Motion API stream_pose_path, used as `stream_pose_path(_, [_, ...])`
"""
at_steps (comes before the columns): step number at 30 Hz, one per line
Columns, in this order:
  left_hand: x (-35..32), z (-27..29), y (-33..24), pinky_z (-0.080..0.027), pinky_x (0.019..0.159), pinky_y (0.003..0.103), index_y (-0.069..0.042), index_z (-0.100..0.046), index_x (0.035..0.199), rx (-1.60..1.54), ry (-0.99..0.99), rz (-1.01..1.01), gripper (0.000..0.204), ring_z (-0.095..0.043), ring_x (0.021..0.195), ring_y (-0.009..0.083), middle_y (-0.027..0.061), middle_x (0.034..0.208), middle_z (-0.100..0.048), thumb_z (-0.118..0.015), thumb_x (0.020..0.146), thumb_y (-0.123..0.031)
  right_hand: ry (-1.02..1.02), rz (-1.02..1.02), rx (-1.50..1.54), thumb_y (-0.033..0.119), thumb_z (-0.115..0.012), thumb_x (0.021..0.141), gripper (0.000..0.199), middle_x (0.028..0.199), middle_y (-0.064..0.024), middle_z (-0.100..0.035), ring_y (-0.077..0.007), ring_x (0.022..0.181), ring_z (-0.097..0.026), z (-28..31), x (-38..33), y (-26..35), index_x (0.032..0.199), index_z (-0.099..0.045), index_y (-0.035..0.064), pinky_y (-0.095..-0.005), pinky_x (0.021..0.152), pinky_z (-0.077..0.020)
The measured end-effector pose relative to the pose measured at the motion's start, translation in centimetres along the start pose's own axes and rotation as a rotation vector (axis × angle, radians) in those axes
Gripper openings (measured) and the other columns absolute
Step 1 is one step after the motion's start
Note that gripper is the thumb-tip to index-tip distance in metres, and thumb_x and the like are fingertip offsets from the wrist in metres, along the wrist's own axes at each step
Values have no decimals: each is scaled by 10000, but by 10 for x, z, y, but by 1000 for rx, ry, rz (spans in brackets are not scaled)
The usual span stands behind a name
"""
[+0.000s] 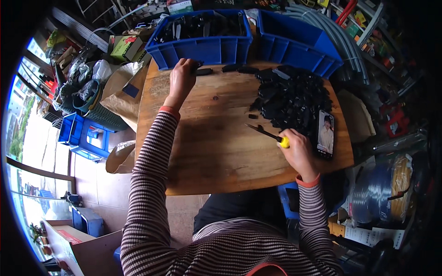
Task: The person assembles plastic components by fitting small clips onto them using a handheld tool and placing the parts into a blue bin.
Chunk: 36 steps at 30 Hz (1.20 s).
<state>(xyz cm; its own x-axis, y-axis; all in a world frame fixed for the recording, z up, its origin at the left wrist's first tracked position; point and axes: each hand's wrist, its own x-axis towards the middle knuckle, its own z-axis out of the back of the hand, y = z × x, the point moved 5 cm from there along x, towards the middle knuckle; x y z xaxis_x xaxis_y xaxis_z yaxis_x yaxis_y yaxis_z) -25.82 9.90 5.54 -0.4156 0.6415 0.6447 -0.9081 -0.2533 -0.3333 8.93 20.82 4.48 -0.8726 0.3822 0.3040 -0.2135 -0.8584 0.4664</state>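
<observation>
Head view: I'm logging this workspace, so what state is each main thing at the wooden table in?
Left blue plastic bin: open-topped, filled with black pieces
Right blue plastic bin: open-topped
Heap of small black pieces: loose, piled up
Rectangular phone: screen lit
Yellow-handled tool with thin dark shaft: held
Bare left hand: closed on a dark piece
Bare right hand: closed around the tool's handle

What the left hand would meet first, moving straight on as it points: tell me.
Probably the left bin, at its front wall. How high the left hand sits is unclear; it might instead pass over and reach the black pieces inside.
</observation>
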Motion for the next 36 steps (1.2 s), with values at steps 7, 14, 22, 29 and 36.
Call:
stream_pose_path(7, [12, -49, 23, -538, 748, 391, -87, -694, 967, 295, 350, -29, 143, -656, 867, 322, 131, 925, -666, -592, 866, -80, -156, -80, 205, 53, -727, 800, 193, 776, -141, -653, -306, 709, -663, 28, -11, 25, 926, -584, 23, -323, 618, -505])
stream_pose_path(14, [-67, -23, -154, -513, 751, 381, -103, -655, 989, -182, 940, -513, 226, -635, 858, 276, 88, 956, -672, -633, 764, -109, -197, -202, 292, 47, -730, 801, 194, 785, -140, -657, -267, 696, -662, 36, -10, 1, 939, -599, 7, -298, 621, -500])
stream_pose_path(22, [-129, 13, -214, -484, 788, 357, -81, -631, 1034, -52, 422, -938, 285, -584, 983, 230, 71, 1157, -612, -618, 765, -173, -121, -49, 313, 35, -722, 799, 161, 781, -123, -651, -239, 693, -631, -6, 14, 20, 907, -605, 8, -296, 624, -488])
stream_pose_path(29, [-158, 18, -196, -476, 877, 351, -50, -614, 1057, -191, 412, -770, 299, -572, 1116, 259, 119, 1225, -596, -590, 786, -173, -107, 90, 220, -2, -706, 753, 172, 797, -131, -641, -326, 716, -643, -16, 24, 34, 888, -609, 41, -350, 603, -501])
stream_pose_path(36, [-159, 13, -193, -473, 900, 352, -47, -594, 1020, -253, 428, -723, 261, -564, 1141, 261, 121, 1196, -601, -576, 793, -175, -50, 105, 96, -35, -679, 705, 179, 832, -139, -646, -348, 755, -641, -29, 25, 40, 853, -605, 34, -375, 607, -510])
